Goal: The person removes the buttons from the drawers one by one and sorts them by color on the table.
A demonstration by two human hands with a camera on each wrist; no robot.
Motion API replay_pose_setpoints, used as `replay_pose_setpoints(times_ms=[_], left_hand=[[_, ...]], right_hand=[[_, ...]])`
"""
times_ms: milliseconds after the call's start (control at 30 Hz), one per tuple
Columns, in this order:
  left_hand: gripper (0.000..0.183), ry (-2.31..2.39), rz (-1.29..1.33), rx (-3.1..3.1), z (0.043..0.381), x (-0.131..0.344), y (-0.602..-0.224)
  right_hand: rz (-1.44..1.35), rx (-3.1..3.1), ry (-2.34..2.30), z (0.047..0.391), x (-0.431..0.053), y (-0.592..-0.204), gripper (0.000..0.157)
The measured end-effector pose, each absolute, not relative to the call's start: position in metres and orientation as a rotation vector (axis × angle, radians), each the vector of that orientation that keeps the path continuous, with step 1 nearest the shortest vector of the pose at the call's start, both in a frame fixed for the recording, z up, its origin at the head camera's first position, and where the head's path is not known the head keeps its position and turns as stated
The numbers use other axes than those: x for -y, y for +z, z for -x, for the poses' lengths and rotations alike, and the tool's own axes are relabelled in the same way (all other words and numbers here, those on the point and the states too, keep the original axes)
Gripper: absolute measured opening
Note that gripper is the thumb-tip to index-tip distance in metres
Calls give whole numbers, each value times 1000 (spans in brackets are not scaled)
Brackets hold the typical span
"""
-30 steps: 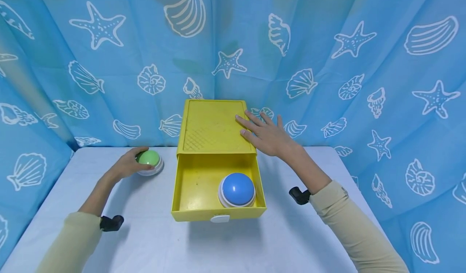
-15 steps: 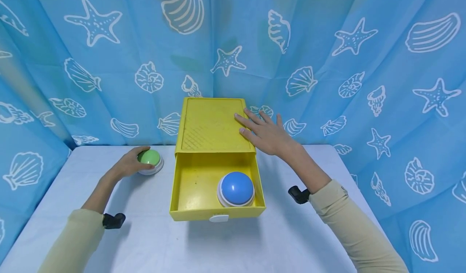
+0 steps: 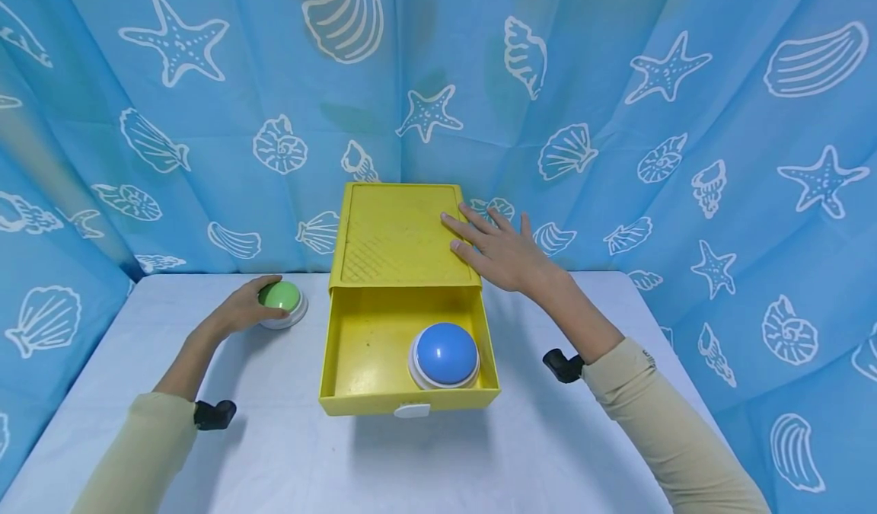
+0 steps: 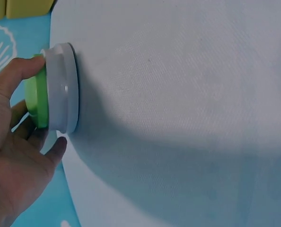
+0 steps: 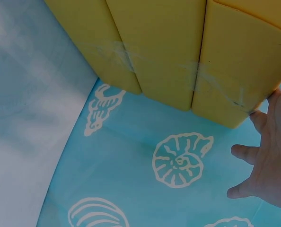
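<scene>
In the head view, my left hand point(image 3: 245, 306) grips a push button with a green dome point(image 3: 282, 295) and white base, on the table at left. The left wrist view shows the thumb at one side of the green dome point(image 4: 36, 97) and curled fingers at the other. My right hand point(image 3: 510, 255) rests with spread, straight fingers on the right edge of the yellow drawer box's top point(image 3: 404, 232). Its drawer point(image 3: 363, 346) is pulled out toward me. Inside it, at the front right, sits a larger push button with a blue dome point(image 3: 448, 354) and white base.
A white cloth covers the table point(image 3: 288, 438). Right behind the box hangs a blue curtain point(image 3: 438, 65) with white shells and starfish. The drawer's front carries a white handle point(image 3: 412, 410). In the right wrist view, clear tape crosses the box's side panels point(image 5: 154, 56).
The head view has shifted very slightly. Both hands, the drawer and the two push buttons stay in place.
</scene>
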State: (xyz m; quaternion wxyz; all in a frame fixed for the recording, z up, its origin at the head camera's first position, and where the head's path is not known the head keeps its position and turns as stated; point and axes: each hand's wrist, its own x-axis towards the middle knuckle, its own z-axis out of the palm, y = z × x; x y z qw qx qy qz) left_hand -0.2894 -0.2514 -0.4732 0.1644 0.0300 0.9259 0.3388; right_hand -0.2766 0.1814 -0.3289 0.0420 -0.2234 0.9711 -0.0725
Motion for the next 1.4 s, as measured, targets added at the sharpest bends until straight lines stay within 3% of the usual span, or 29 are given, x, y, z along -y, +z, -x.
replay_pose_setpoints(times_ms=[500, 1067, 1400], left_hand=[[92, 1024, -117, -2767, 269, 256, -457], [65, 1450, -673, -2971, 203, 204, -355], [65, 1524, -942, -2683, 179, 151, -320]], right_hand=[[703, -2963, -169, 275, -178, -328, 62], [705, -2970, -176, 277, -180, -327, 61], [713, -2972, -139, 277, -181, -328, 62]])
